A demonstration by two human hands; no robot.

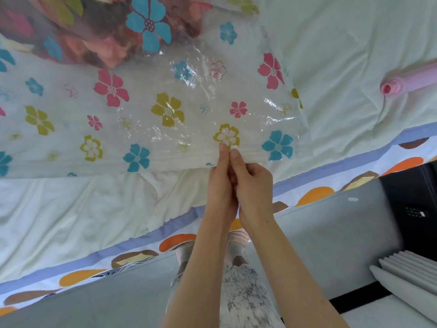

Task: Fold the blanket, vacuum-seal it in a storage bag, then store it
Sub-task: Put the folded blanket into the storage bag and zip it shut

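The left grip (221,183) and right grip (254,185), side by side, are both pinching the near edge of the clear flowered bag (165,110), which is holding a blanket (94,31) well beyond them on the bed (343,55).

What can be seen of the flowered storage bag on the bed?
The storage bag is clear, crinkled plastic printed with pink, blue and olive flowers. It lies flat on the pale sheet, with the dark blanket inside its far end. The left hand and right hand pinch its near edge side by side.
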